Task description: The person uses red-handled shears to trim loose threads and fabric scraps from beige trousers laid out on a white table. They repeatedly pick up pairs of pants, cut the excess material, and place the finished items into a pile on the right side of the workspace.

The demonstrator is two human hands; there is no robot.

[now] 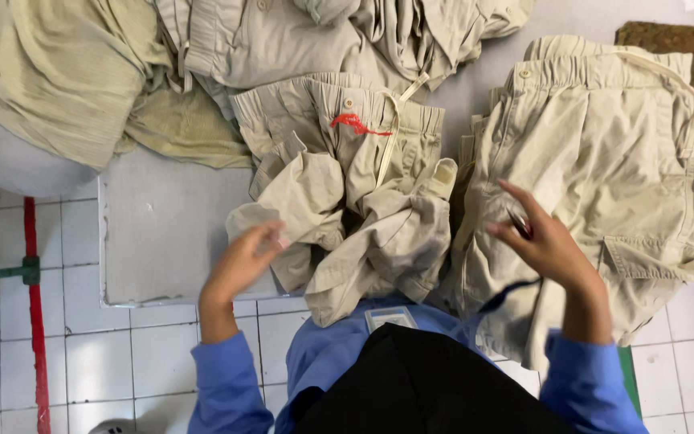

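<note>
My left hand (pixel 242 261) pinches a fold of the crumpled beige trousers (pixel 347 201) at the near edge of the worktop (pixel 162 233), its grip closed on the cloth between thumb and fingertips. The trousers lie bunched in the middle of the worktop, waistband toward the far edge, with a short red thread (pixel 357 124) lying on the waistband beside a pale drawstring. My right hand (pixel 544 241) hovers over the stack of folded beige trousers (pixel 604 169) at the right side of the worktop, fingers spread, and grasps a small dark tool (pixel 520 223) between thumb and forefinger; I cannot tell what kind it is. A dark cord runs from that hand down toward my blue sleeve (pixel 588 386). More beige garments (pixel 299 36) are heaped along the far edge, and a pale green cloth (pixel 66 72) covers the far left corner. A white tiled floor (pixel 106 354) shows below the near edge.
</note>
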